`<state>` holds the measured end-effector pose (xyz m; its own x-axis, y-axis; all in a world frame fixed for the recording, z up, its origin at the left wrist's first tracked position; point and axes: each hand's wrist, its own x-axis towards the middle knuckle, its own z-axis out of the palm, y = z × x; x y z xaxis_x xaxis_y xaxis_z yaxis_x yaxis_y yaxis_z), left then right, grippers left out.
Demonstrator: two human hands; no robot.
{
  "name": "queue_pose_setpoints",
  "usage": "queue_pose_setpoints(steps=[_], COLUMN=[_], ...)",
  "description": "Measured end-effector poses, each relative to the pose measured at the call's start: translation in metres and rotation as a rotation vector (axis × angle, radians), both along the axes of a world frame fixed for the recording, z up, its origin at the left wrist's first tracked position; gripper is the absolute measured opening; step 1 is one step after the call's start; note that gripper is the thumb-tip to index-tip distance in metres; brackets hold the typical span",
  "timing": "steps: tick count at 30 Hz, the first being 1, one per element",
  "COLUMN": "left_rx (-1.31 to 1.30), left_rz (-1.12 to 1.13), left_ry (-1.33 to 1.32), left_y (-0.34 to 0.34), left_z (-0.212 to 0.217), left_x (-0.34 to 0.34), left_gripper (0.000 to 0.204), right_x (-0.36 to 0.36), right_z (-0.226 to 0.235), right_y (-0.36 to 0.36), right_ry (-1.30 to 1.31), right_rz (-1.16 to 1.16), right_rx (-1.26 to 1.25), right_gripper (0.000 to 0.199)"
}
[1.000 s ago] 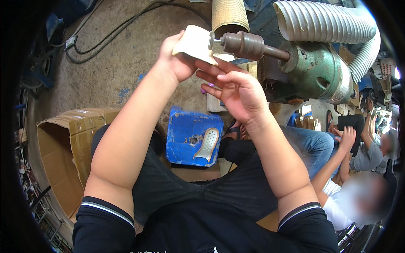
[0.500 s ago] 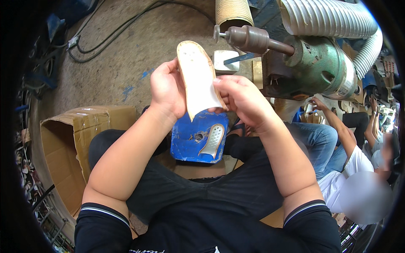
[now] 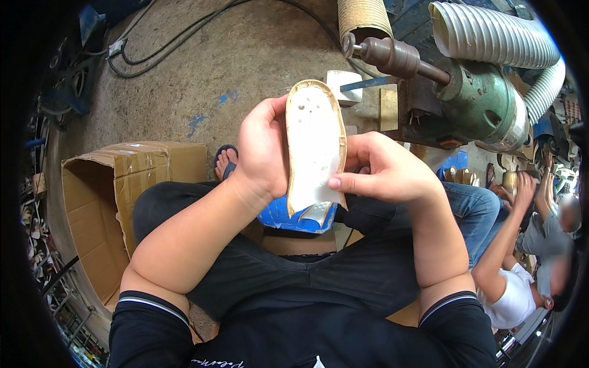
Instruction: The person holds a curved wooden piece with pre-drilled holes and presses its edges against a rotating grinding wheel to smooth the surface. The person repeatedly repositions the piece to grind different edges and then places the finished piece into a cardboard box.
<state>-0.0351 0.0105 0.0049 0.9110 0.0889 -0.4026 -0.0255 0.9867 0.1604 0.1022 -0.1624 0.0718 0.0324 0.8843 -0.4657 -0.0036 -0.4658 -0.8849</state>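
Note:
My left hand [image 3: 264, 147] and my right hand [image 3: 383, 168] hold a long insole-shaped piece [image 3: 316, 144] between them. Its face is white, with a tan raised rim and a few small holes near the rounded far end; the near end is cut in a concave curve with pointed corners. My left fingers wrap its left edge, while my right thumb presses on the face near the lower right edge, fingers behind. Under it stands a blue stool or box [image 3: 270, 216], where a similar piece [image 3: 317, 213] lies, partly hidden.
A green motor [image 3: 475, 107] with a brown spindle sits at the right, below a ribbed grey hose [image 3: 491, 34]. An open cardboard box [image 3: 159, 162] stands at the left. Black cable [image 3: 202, 23] crosses the floor. A co-worker in a white shirt [image 3: 512, 300] sits at the right.
The held piece has come down and right, closer to me, and stands more upright, covering more of the blue stool. My right hand has shifted along its right edge.

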Motion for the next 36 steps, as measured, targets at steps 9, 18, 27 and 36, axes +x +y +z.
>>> queue_pose_setpoints(steps=[9,18,27,36], left_rx=[-0.119,-0.143,0.102,0.385], left_rz=[-0.153,-0.172,-0.104,-0.753], left_ry=[-0.202,-0.204,0.034,0.161], left_y=[-0.008,-0.016,-0.017,0.003], left_z=[-0.004,-0.005,-0.004,-0.002], left_x=[0.000,0.004,0.016,0.016], left_gripper=[0.056,0.057,0.050,0.037], right_x=[0.002,0.004,-0.004,0.023], right_z=[-0.002,0.002,-0.010,-0.037], right_y=[-0.011,-0.018,-0.020,-0.024], right_ry=[-0.006,-0.038,0.229,0.006], right_rz=[0.056,0.072,-0.256,-0.257], right_rx=[0.005,-0.007,-0.047,0.141], right_gripper=[0.040,0.035,0.037,0.035])
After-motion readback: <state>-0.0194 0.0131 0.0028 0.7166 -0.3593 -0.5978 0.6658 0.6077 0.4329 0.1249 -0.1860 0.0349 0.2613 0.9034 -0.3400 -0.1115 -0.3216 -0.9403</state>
